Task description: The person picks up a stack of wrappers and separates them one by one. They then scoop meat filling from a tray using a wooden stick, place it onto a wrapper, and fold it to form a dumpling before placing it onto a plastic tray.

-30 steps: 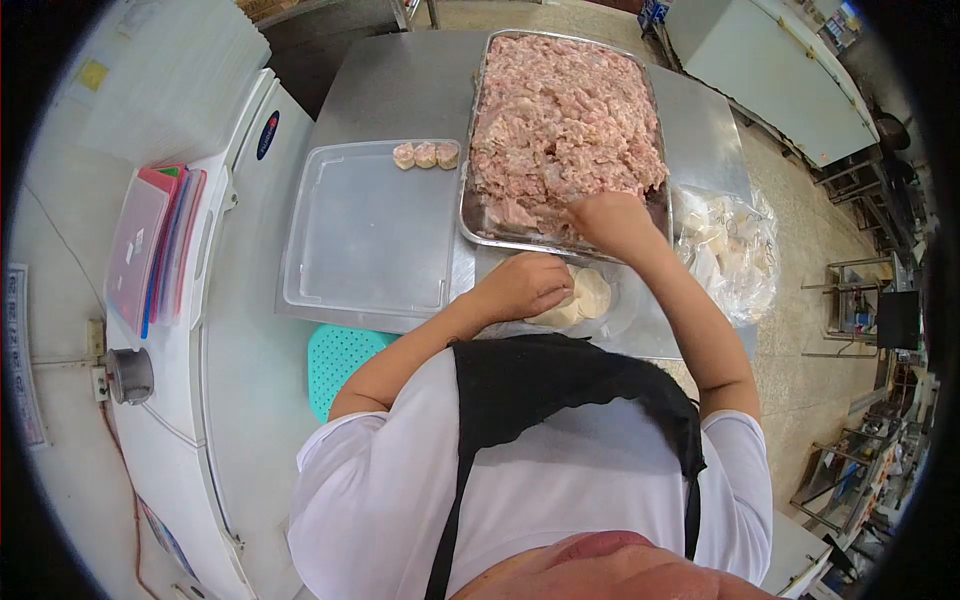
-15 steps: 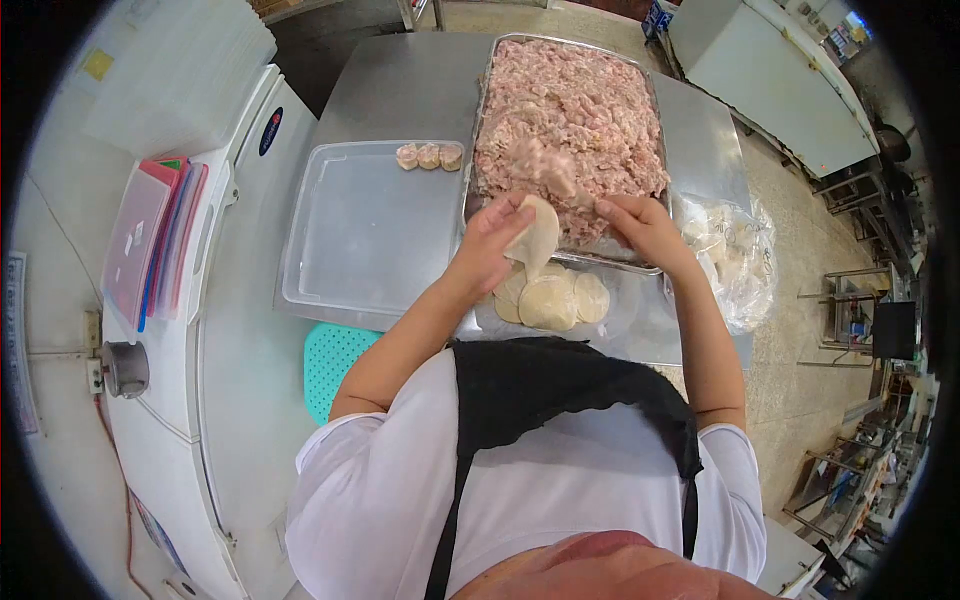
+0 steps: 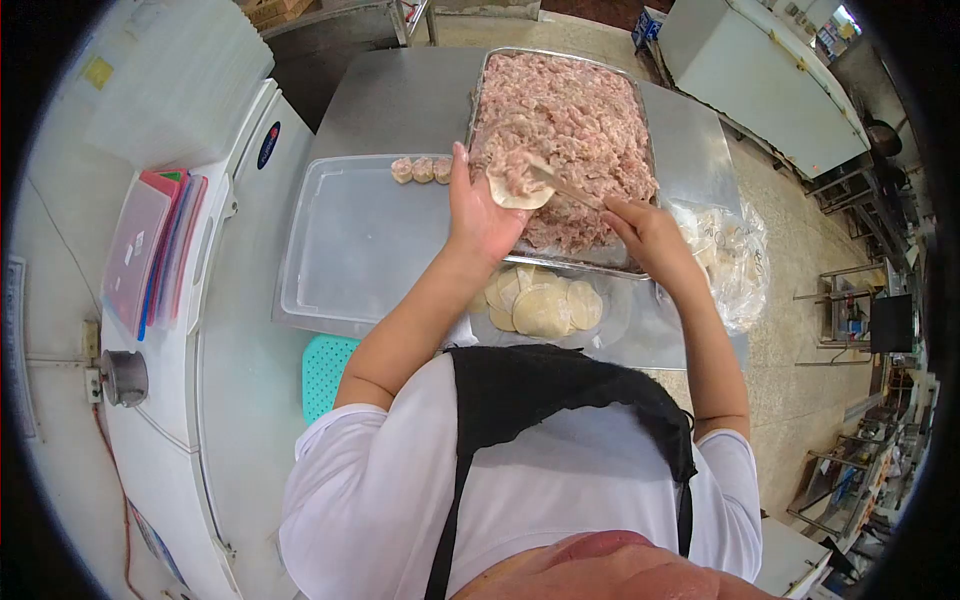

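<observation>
My left hand (image 3: 480, 215) cups a round dumpling wrapper (image 3: 518, 199), with its thumb stretched away to the side. A lump of minced meat lies on the wrapper. In my right hand (image 3: 640, 225) is a narrow flat spatula (image 3: 570, 187), its tip touching or just above that meat. Both hands are over the near part of a metal tray (image 3: 640, 272) heaped with pale pink minced meat (image 3: 570, 110). Several loose wrappers (image 3: 545, 308) are spread on clear plastic just in front of the tray. Three filled dumplings (image 3: 422, 170) sit at the top edge of a translucent plastic tray (image 3: 370, 240).
The steel table (image 3: 400, 85) carries both trays. A clear plastic bag (image 3: 725, 265) with pale contents rests at its right side. A turquoise perforated item (image 3: 325, 375) shows below the left tray. To the left stands a white fridge (image 3: 245, 330) with coloured folders (image 3: 150, 250).
The wrapper has turned from hanging in my left fingers to resting in that hand. The spatula has brought minced meat onto it from the heap.
</observation>
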